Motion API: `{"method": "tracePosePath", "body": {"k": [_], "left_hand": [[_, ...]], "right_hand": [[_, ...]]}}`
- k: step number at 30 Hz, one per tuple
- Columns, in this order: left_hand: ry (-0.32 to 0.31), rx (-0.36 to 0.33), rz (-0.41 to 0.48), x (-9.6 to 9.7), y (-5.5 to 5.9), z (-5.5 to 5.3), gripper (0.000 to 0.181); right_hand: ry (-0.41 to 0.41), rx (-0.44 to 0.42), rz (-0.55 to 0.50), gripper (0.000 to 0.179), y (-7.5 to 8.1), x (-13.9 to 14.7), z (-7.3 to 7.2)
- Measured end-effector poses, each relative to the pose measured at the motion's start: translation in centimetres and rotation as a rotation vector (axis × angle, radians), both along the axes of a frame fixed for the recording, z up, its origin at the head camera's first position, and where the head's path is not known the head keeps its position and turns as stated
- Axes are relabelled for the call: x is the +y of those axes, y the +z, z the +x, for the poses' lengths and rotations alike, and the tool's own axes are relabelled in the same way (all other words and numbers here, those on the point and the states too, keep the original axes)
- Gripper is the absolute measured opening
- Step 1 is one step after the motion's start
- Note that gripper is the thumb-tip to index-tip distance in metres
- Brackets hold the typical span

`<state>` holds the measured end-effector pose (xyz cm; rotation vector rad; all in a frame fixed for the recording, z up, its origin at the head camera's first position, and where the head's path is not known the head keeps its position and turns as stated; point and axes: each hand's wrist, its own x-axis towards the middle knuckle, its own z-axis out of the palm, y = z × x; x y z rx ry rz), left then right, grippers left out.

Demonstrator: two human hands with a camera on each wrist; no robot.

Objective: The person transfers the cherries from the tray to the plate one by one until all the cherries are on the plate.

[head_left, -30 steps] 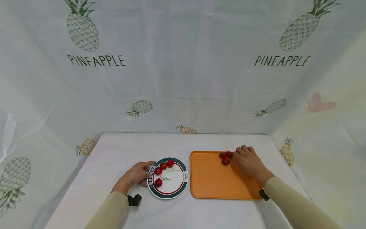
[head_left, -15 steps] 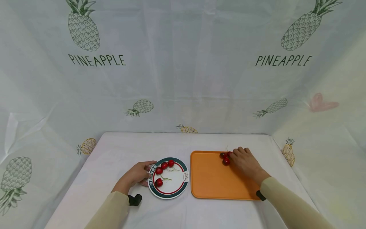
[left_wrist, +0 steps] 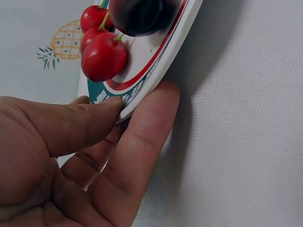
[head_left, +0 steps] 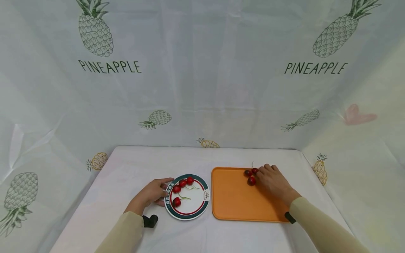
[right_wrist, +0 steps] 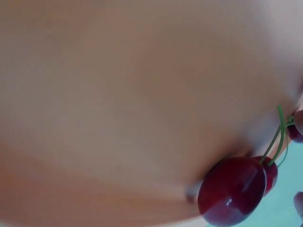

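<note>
My left hand (head_left: 153,193) pinches the left rim of a round white plate (head_left: 197,203) with a green and red border. In the left wrist view, the thumb (left_wrist: 90,120) lies on the rim and a finger (left_wrist: 144,137) is under it. Several red cherries (head_left: 176,202) with stems are on the plate. My right hand (head_left: 273,181) reaches over the far side of an orange tray (head_left: 234,203), fingers bent down beside three dark red cherries (head_left: 251,181). In the right wrist view a fingertip (right_wrist: 299,122) overlaps a cherry by the green stems (right_wrist: 277,146); I cannot tell whether it grips.
The plate and tray stand side by side on a table with a white cloth (head_left: 177,160). A white curtain (head_left: 205,88) with pineapple prints hangs behind the table and at the sides. Black wrist straps (head_left: 150,221) show at both sleeves.
My right hand has moved slightly left and nearer over the cherries on the tray. Those cherries have shifted a little toward me. The left hand and plate hold their place.
</note>
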<state>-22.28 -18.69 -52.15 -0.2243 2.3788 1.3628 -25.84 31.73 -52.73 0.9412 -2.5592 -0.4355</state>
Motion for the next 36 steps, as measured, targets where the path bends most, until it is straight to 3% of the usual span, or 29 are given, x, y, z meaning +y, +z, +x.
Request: {"method": "tracePosePath", "body": {"k": [9,17,25,36], "left_hand": [[-0.001,-0.006,-0.019,0.1,0.1,0.0,0.066],[0.012,-0.013,-0.020,0.2,0.2,0.1,0.067],[0.012,-0.012,-0.004,0.1,0.0,0.1,0.067],[0.006,0.004,-0.001,0.0,0.2,0.3,0.066]], "right_hand": [[-0.017,-0.039,0.003,0.037,0.6,-0.1,0.4],[0.067,-0.007,-0.092,0.032,1.7,-2.0,0.5],[0.139,0.054,-0.114,0.026,2.2,-4.3,0.4],[0.116,0.024,-0.081,0.023,3.0,-7.8,0.5]]}}
